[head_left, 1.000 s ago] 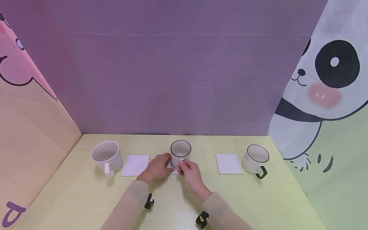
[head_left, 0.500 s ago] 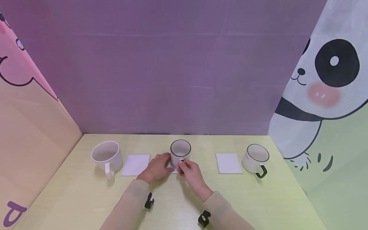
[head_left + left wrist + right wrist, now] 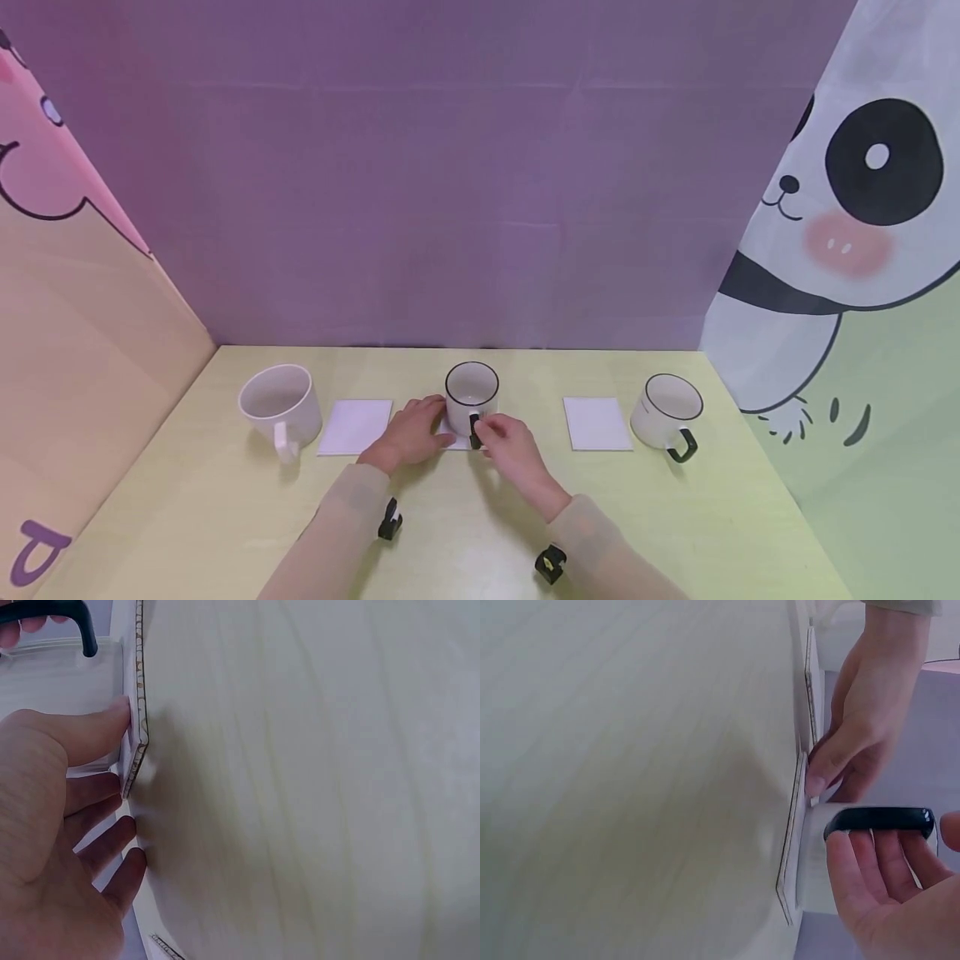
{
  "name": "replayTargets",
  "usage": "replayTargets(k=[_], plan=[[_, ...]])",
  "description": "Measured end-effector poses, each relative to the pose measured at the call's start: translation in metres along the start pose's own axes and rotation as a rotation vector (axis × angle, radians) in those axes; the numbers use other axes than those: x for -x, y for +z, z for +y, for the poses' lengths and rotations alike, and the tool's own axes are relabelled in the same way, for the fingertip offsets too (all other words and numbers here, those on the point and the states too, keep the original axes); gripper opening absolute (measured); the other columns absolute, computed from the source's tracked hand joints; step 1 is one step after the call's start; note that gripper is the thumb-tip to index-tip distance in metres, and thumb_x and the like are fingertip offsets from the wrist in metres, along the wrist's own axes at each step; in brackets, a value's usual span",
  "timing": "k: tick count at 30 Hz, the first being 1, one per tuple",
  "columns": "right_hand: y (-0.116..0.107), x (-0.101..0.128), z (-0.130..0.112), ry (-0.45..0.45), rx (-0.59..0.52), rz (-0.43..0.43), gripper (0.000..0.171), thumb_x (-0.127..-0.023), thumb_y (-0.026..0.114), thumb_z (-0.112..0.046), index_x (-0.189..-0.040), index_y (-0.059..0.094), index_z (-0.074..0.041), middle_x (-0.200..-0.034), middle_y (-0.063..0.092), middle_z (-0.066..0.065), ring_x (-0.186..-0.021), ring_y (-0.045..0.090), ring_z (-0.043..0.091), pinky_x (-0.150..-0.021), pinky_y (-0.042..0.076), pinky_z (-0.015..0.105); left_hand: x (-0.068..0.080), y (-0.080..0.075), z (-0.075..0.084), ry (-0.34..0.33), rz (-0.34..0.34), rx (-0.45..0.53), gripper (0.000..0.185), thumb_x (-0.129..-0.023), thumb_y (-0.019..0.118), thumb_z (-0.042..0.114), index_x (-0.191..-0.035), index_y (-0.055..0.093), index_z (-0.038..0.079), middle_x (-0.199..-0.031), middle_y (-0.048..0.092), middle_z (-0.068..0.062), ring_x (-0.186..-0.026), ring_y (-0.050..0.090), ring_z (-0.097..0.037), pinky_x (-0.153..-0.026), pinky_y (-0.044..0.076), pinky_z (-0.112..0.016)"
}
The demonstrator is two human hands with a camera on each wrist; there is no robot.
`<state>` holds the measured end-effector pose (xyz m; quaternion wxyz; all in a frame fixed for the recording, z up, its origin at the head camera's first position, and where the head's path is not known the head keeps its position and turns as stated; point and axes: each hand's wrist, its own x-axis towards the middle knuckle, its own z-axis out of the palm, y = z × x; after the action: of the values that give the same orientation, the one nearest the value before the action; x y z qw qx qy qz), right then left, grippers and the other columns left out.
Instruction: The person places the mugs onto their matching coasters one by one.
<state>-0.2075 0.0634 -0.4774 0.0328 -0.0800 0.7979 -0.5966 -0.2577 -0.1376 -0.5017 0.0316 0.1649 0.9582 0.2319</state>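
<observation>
Left hand flat, pressing coaster; right hand loosely open beside mug handle. Risk: mug tipping if coaster shifts.

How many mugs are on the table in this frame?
3. A plain white ceramic mug stands at the left, a black-rimmed white mug in the middle between the hands, another black-rimmed, black-handled mug at the right. None looks hidden.

A white mug with a thin black rim and black handle stands upright at lower centre of the head view, handle facing the viewer. It sits on a thin white square coaster, lying flat.
</observation>
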Motion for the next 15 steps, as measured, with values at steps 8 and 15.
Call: replayTargets(k=[8, 15], plan=[[-0.015, 0.002, 0.000, -0.050, 0.141, -0.023, 0.026, -0.102, 0.061, -0.021, -0.109, 0.071, 0.002, -0.098, 0.073, 0.012, -0.090, 0.067, 0.025, -0.080, 0.056, 0.037, 0.000, -0.002, 0.001, -0.002, -0.003, -0.006, 0.063, -0.092, 0.072, 0.028, -0.144, 0.053, 0.000, -0.151, 0.049, -0.015, -0.138, 0.043, -0.039, -0.113, 0.036, -0.056], [-0.026, 0.008, 0.000, -0.136, 0.263, -0.014, 0.023, -0.102, 0.061, -0.020, -0.106, 0.071, -0.001, -0.098, 0.072, 0.007, -0.094, 0.065, 0.024, -0.086, 0.054, 0.041, -0.001, -0.001, 0.001, -0.007, -0.012, -0.006, 0.063, -0.093, 0.072, 0.028, -0.145, 0.052, -0.001, -0.152, 0.048, -0.016, -0.139, 0.042, -0.040, -0.113, 0.034, -0.058]])
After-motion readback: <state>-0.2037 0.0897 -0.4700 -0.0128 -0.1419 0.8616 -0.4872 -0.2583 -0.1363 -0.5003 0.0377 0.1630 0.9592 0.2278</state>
